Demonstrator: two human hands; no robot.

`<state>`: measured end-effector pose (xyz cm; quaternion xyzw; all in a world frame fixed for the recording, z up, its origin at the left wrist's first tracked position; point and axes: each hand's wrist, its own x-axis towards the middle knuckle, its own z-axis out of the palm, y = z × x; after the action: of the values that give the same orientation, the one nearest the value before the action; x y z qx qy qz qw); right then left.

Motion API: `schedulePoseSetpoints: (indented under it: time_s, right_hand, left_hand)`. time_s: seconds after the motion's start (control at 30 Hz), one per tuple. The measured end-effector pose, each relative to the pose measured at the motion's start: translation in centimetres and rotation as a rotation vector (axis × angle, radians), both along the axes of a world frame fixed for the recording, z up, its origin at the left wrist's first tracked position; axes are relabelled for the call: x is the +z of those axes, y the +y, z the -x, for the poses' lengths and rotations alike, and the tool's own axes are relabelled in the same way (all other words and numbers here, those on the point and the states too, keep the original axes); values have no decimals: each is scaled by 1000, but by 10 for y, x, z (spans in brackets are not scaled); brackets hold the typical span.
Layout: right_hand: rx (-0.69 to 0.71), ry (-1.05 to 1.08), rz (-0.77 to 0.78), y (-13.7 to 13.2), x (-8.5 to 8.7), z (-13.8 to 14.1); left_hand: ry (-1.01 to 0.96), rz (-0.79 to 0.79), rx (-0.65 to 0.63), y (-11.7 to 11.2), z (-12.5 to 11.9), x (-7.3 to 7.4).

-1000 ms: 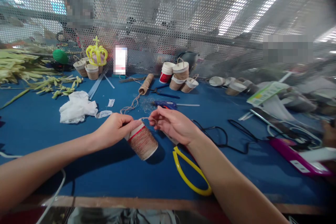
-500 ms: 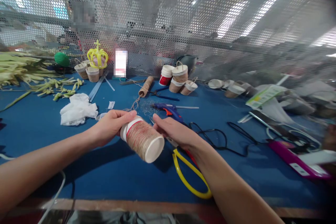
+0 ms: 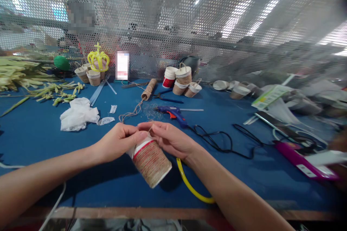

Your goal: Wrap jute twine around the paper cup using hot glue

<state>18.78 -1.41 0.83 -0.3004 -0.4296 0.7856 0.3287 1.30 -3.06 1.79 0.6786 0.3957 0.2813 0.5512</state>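
My left hand (image 3: 120, 140) is closed on the white rim of a paper cup (image 3: 153, 160) wrapped in jute twine. The cup tilts with its base toward the lower right, and a red band shows beside the rim. At the rim, my right hand (image 3: 169, 139) pinches a bit of the twine (image 3: 151, 129), its fingers touching the left ones. Loose twine runs from the hands back to a twine roll (image 3: 149, 89). Under my right wrist a yellow looped handle (image 3: 188, 184) shows; the rest of that tool is hidden.
Beyond my hands lies a blue glue gun (image 3: 173, 113) with a black cord (image 3: 217, 140). Behind it are pliers (image 3: 168, 97) and several twine-wrapped cups (image 3: 184, 75). White crumpled cloth (image 3: 78, 113) and green leaf strips (image 3: 24, 72) lie left; a purple power strip (image 3: 303, 162) lies right.
My right hand has moved left and up to the cup's rim and now pinches the twine there. The cup has turned, with its base lower and more edge-on.
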Motion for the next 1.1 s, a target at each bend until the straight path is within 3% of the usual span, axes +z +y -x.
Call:
schedulePoseSetpoints:
  time_s: [0.23, 0.47, 0.87, 1.1]
  right_hand:
    - [-220, -136, -253, -3, -2, 6]
    - [-399, -274, -475, -2, -1, 5]
    - [-455, -479, -738, -9, 9, 4]
    - [-478, -534, -769, -7, 7, 2]
  left_hand:
    - [137, -97, 28, 5, 1, -3]
    - [152, -25, 29, 10, 3, 1]
    - [179, -4, 41, 16, 5, -4]
    - [164, -6, 37, 20, 6, -12]
